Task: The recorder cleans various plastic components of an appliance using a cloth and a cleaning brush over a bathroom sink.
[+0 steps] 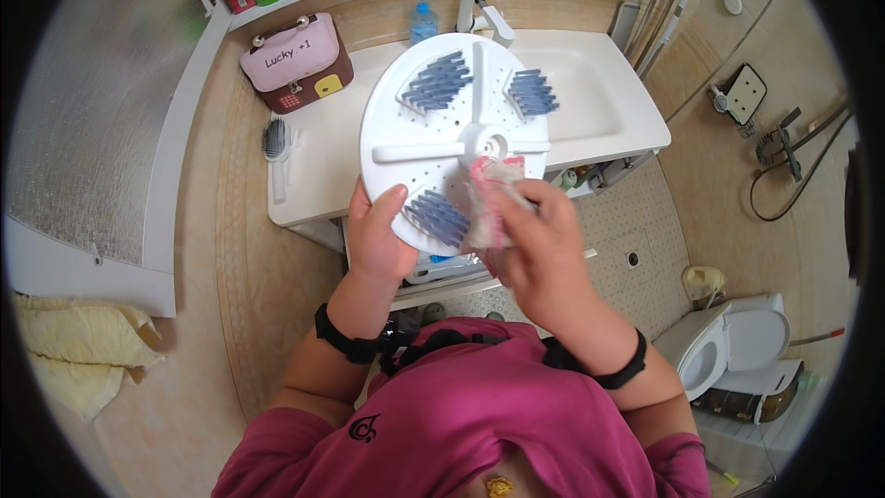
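Note:
A round white plastic disc (415, 131), which looks like a washing-machine pulsator, is held up over the front of the washbasin counter. Raised ribs, small holes and blue-grey bristle tufts (437, 83) cover its face, with a recessed hub at the centre. My left hand (380, 235) grips its lower left rim, the thumb on top. In my right hand (546, 242) is a bunched white-and-pink cloth (492, 211), pressed on the disc's lower right part below the hub. The cloth and hand hide that part of the disc.
Behind the disc are the basin (574, 90), its faucet (487, 17) and a blue pump bottle (423, 21). A pink-and-brown case (297, 62) and a hairbrush (276, 159) lie on the left counter. Below the disc, a drawer (449, 287) stands open. A toilet (719, 339) is at right.

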`<state>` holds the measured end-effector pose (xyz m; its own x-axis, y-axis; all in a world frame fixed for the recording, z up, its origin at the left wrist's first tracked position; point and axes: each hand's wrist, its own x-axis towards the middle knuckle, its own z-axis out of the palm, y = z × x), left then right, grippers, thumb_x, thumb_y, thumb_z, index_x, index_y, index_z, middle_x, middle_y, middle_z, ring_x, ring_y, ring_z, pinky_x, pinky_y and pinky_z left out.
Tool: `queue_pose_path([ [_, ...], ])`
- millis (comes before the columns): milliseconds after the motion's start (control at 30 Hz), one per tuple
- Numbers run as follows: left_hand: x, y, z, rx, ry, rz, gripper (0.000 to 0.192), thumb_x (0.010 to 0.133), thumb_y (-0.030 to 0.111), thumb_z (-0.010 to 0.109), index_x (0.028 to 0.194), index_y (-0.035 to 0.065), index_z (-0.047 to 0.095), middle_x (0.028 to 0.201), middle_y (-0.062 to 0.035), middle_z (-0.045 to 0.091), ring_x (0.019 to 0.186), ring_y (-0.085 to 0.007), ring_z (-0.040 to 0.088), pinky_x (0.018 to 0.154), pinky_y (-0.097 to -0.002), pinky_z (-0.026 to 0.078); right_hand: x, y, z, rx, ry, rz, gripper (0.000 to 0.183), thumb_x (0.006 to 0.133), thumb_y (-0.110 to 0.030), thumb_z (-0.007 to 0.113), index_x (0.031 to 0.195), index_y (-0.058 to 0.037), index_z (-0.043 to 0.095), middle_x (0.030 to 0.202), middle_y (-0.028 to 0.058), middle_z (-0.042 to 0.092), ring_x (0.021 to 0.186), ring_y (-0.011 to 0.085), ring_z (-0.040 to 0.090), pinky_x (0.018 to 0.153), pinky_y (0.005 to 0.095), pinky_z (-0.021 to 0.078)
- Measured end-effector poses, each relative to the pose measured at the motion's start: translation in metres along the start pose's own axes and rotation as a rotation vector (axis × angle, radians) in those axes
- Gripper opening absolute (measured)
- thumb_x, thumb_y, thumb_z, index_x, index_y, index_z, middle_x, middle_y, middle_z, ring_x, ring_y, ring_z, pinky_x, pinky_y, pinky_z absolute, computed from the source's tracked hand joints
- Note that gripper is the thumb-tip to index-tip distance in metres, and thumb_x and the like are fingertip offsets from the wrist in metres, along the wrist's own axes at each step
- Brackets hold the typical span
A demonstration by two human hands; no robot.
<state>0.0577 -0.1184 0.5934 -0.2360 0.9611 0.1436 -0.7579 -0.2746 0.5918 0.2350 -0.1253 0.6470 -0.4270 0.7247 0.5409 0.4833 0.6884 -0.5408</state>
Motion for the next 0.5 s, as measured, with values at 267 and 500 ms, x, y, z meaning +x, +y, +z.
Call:
queue_pose_path([
  [267, -0.008, -0.002, 0.005, 0.039, -0.061, -0.050, 0.040, 0.081, -0.001, 0.046, 0.120, -0.0021, 0.042, 0.116, -0.0154, 0.053, 0.105, -0.0242, 0.054, 0.091, -0.0385, 0.043, 0.003, 0.012, 0.026, -0.388, -0.042, -0.092, 0.038, 0.067, 0.001, 0.052, 0.104, 0.0023, 0.058, 0.098, 0.0147, 0.048, 0.086, 0.0301, 0.046, 0.073, 0.0367, 0.0408],
  [500, -0.005, 0.004, 0.011, 0.004, -0.058, -0.003, 0.040, 0.080, -0.002, 0.046, 0.120, -0.0016, 0.043, 0.115, -0.0158, 0.053, 0.104, -0.0243, 0.055, 0.090, -0.0382, 0.044, 0.003, 0.003, 0.023, -0.338, -0.030, 0.017, 0.036, 0.067, 0.003, 0.052, 0.102, 0.0024, 0.058, 0.089, 0.0142, 0.047, 0.081, 0.0308, 0.046, 0.070, 0.0370, 0.0410],
])
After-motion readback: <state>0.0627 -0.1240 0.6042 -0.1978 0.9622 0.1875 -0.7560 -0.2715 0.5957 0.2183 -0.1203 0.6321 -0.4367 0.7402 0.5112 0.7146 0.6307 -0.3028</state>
